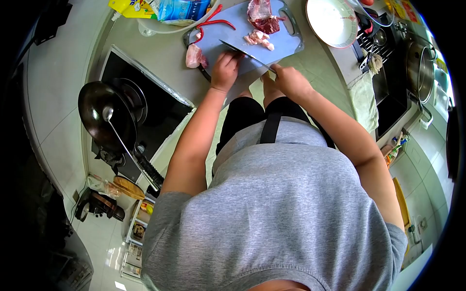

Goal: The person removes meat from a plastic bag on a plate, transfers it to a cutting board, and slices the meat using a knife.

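My right hand [292,82] grips the handle of a kitchen knife [248,56], its dark blade slanting across the near part of the blue cutting board [287,48]. Beside the blade, my left hand [225,70] has its fingers curled down at the board; whatever is under them is hidden. Beyond the knife lie small pale cut pieces of meat [258,40]. A larger red and white chunk of meat [263,18] sits at the board's far side. Another pale pink piece of meat [194,56] rests at the left edge, near red chilies [216,23].
At left, a black wok [104,114] holding a metal ladle [108,115] stands on the stove. A white bowl [332,22] is right of the board. Farther right are a cloth [364,99], a sink [395,104] and a steel pot [420,72]. Packets [179,10] lie upper left.
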A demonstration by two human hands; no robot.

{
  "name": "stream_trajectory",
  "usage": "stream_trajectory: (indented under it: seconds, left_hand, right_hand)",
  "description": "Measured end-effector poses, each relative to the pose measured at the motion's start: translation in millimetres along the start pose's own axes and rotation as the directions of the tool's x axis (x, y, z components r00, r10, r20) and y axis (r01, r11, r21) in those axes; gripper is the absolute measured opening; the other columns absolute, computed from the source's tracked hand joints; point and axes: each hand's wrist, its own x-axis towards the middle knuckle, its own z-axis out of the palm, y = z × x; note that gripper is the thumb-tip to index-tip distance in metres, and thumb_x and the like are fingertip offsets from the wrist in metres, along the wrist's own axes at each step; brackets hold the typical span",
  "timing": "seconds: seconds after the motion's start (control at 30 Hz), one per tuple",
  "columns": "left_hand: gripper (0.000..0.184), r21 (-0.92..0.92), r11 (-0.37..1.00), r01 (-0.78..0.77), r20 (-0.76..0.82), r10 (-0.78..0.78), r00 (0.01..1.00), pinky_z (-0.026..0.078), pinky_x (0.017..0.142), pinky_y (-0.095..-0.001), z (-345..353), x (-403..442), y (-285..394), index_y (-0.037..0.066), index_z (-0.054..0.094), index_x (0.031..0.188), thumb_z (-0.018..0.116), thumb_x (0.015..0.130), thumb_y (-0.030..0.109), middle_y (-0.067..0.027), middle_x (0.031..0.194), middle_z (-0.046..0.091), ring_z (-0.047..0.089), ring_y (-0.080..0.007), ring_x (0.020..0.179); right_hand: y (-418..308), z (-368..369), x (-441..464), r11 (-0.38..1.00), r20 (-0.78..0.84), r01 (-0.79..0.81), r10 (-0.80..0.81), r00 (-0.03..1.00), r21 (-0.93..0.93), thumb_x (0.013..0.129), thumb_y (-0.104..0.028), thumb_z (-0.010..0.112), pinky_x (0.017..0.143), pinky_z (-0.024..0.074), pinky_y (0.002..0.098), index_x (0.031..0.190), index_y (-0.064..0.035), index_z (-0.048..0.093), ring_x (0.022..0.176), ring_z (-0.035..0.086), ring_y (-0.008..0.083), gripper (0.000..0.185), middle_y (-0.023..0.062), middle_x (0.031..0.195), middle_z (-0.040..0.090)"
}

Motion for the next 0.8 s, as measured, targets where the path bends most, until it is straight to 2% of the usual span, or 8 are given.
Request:
stream_trajectory:
  seconds: [0.17,0.3,0.4,0.5,0.63,0.7,0.77,0.8]
  left_hand:
    - [0.029,-0.007,1.000,0.018,-0.011,-0.018,1.000,0.053,0.086,-0.0385,3,1,0,0.006,0.073,0.103,0.065,0.076,0.000,-0.0090,0.103,0.068,0.063,-0.0297,0.096]
    - [0.029,0.008,1.000,0.017,0.007,-0.017,1.000,0.053,0.085,-0.0385,2,0,-3,0.006,0.072,0.103,0.064,0.076,0.000,-0.0089,0.103,0.067,0.063,-0.0297,0.096]
    - [0.025,0.068,0.998,-0.003,0.052,0.000,0.999,0.053,0.084,-0.0387,1,0,-5,0.006,0.071,0.100,0.063,0.077,0.002,-0.0087,0.102,0.067,0.063,-0.0297,0.095]
    - [0.017,0.083,0.996,0.014,0.053,-0.018,0.998,0.054,0.084,-0.0394,-2,3,7,0.004,0.071,0.094,0.068,0.078,0.001,-0.0107,0.100,0.068,0.064,-0.0316,0.092]
    - [0.015,0.055,0.998,0.043,0.040,-0.046,0.998,0.053,0.084,-0.0394,-2,7,6,0.003,0.071,0.094,0.068,0.079,0.001,-0.0111,0.099,0.068,0.064,-0.0311,0.093]
    - [0.015,0.011,0.998,0.063,0.042,-0.064,0.997,0.054,0.083,-0.0385,-5,8,9,0.003,0.071,0.094,0.069,0.080,0.000,-0.0111,0.098,0.069,0.065,-0.0305,0.092]
    - [0.011,-0.120,0.968,0.223,-0.174,-0.241,0.955,0.054,0.080,-0.0372,-13,6,19,0.003,0.071,0.092,0.067,0.083,0.000,-0.0108,0.095,0.067,0.065,-0.0294,0.088]
    - [0.011,-0.107,0.964,0.242,-0.221,-0.261,0.940,0.054,0.078,-0.0361,-21,7,22,0.004,0.071,0.092,0.069,0.083,-0.001,-0.0101,0.095,0.068,0.066,-0.0283,0.085]
  right_hand:
    - [1,1,8,0.999,0.062,0.016,-0.018,0.998,0.038,0.092,-0.006,0.048,0.085,0.0526,0.0494,0.130,-0.0073,0.056,0.101,0.066,0.0418,0.038,0.0261,0.106,0.068]
    - [-14,3,29,0.996,0.023,0.062,-0.064,0.998,0.057,0.090,-0.003,0.048,0.085,0.0525,0.0490,0.127,-0.0054,0.056,0.103,0.065,0.0416,0.038,0.0261,0.108,0.067]
    - [-36,-5,44,0.993,0.025,0.113,-0.112,0.993,-0.030,0.090,-0.001,0.047,0.085,0.0524,0.0485,0.127,-0.0051,0.056,0.102,0.065,0.0414,0.039,0.0256,0.109,0.067]
    - [-9,6,44,0.982,-0.109,0.172,-0.164,0.980,0.072,0.089,-0.005,0.050,0.086,0.0520,0.0489,0.125,-0.0055,0.060,0.100,0.066,0.0414,0.037,0.0242,0.110,0.067]
    - [26,-3,22,0.984,-0.150,0.168,-0.156,0.976,0.067,0.088,-0.010,0.053,0.087,0.0516,0.0486,0.121,-0.0060,0.064,0.100,0.065,0.0413,0.035,0.0237,0.110,0.067]
    - [25,-18,9,0.989,-0.132,0.109,-0.095,0.987,0.103,0.087,-0.010,0.053,0.083,0.0513,0.0497,0.117,-0.0013,0.064,0.094,0.064,0.0448,0.033,0.0276,0.098,0.066]
    - [26,-16,10,0.978,-0.144,0.139,-0.117,0.983,0.156,0.086,-0.011,0.055,0.085,0.0507,0.0500,0.118,-0.0009,0.063,0.095,0.063,0.0449,0.035,0.0281,0.098,0.066]
    - [25,-9,14,0.972,-0.158,0.194,-0.173,0.972,0.130,0.086,-0.012,0.056,0.085,0.0506,0.0498,0.119,-0.0009,0.063,0.096,0.063,0.0448,0.036,0.0284,0.099,0.066]
